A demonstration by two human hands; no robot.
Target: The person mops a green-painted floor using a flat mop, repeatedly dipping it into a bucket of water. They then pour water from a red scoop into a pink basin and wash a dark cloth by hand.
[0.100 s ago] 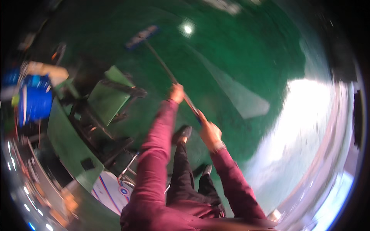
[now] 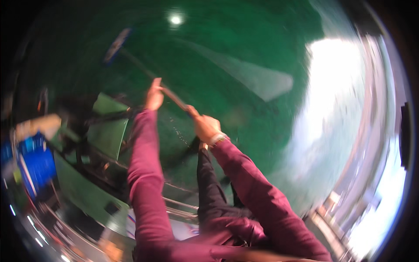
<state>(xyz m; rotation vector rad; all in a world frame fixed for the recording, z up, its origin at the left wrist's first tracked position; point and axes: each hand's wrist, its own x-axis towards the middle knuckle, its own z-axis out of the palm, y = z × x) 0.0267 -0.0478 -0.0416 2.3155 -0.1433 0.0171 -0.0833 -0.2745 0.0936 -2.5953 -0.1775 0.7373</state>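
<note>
1. Mop (image 2: 174,97): long-handled, held out in front of the person, handle slanting from the right hand (image 2: 206,127) up and leftward to the head.
2. Mop head (image 2: 118,46): flat, blue-edged, at upper left over the green floor (image 2: 244,48); blurred, so cannot tell whether it is pressed flat.
3. Left hand (image 2: 154,94): farther along the handle, closed around it; finger detail smeared.
4. Right hand: wrapped around the handle near its close end, one digit lying forward along it. Pale wristband (image 2: 217,139) just behind.
5. Both arms stretched forward in maroon sleeves (image 2: 146,161); dark trousers (image 2: 208,187) below, between them.
6. Left side: dark machinery with green panels (image 2: 107,137); farther left, a blue container (image 2: 38,163), with a tan piece (image 2: 40,126) just above it in view.
7. Floor ahead: round light reflection (image 2: 176,19), pale wedge-shaped patch (image 2: 266,83) right of the handle; broad white glare (image 2: 334,83) farther right.
</note>
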